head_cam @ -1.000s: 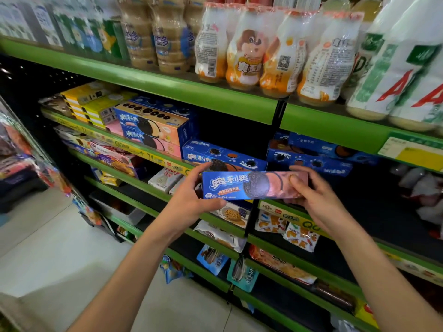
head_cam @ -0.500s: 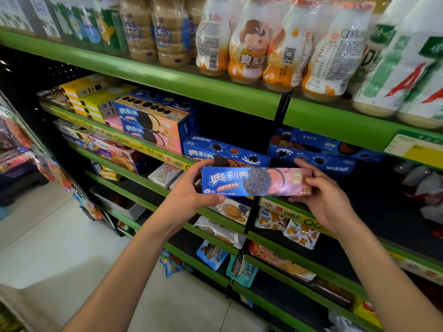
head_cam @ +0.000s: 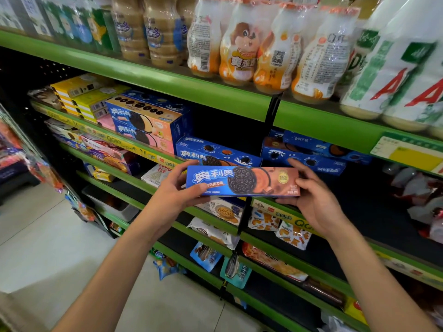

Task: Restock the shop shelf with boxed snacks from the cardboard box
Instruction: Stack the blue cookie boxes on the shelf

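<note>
Head view — both hands grip cookie box (head_cam: 242,181), printed "100%".

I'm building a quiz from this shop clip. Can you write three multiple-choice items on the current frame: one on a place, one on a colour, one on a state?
1. Where is the long blue cardboard cookie box?
A. lying on the floor
B. held in the air before the shelves
C. on the top shelf

2. What colour are the metal shelf edges?
A. green
B. red
C. white

3. How is the box held?
A. by the left hand alone
B. by the right hand alone
C. by both hands, one at each end

Key: 1 B, it sits between the hands, off any shelf. 2 A, every front strip is green. 3 C, the left hand grips one end, the right hand the other.
</note>
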`<action>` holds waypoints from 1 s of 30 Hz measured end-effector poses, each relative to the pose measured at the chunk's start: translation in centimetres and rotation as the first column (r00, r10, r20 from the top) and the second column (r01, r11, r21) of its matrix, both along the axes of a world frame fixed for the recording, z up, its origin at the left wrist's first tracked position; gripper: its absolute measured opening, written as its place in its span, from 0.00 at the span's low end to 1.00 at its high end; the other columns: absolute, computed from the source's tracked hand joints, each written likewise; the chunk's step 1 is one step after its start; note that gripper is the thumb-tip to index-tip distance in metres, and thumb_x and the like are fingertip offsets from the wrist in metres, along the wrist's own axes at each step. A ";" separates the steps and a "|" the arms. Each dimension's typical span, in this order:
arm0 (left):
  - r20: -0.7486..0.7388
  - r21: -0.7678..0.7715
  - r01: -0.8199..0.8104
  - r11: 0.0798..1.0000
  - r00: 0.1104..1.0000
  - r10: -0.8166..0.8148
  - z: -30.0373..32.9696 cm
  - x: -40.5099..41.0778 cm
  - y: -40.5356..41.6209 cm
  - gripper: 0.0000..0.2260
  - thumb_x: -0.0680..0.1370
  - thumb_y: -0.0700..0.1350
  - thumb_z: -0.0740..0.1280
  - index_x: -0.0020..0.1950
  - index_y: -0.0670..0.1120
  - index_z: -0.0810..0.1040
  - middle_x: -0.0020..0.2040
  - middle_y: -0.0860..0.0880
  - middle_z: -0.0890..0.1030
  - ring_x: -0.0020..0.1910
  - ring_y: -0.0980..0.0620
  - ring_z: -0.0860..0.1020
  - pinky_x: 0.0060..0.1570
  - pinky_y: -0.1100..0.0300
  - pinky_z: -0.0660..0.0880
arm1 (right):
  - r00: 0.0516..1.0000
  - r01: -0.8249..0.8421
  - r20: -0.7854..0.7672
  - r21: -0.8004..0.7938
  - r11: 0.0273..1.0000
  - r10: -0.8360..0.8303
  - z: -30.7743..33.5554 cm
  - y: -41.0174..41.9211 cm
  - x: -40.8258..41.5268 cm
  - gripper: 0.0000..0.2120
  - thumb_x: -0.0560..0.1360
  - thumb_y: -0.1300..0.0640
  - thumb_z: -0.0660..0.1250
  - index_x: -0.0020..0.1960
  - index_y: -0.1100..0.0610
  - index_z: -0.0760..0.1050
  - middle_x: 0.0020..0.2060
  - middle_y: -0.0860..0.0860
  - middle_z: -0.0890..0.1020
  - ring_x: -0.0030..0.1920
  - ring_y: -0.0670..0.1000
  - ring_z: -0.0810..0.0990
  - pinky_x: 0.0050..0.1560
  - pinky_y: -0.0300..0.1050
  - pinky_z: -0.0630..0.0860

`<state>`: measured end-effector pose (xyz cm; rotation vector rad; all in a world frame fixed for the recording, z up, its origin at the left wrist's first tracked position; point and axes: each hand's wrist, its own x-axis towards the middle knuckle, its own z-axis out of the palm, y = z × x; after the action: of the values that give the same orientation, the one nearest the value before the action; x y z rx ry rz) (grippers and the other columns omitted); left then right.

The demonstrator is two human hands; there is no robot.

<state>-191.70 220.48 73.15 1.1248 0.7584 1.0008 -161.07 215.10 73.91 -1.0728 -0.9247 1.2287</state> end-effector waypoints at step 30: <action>0.035 0.058 -0.021 0.998 0.999 0.019 0.2 -0.6 0.1 0.30 0.65 0.35 0.76 0.65 0.54 0.78 0.59 0.46 0.81 0.59 0.46 0.80 0.50 0.56 0.80 | 0.959 -0.241 0.169 0.073 0.968 0.226 -0.8 -0.5 1.5 0.28 0.64 0.62 0.74 0.64 0.51 0.76 0.56 0.58 0.80 0.55 0.59 0.81 0.52 0.50 0.81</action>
<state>-192.27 220.60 73.31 1.1488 0.7175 1.0621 -159.59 214.56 73.07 -1.0191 -1.2496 1.2913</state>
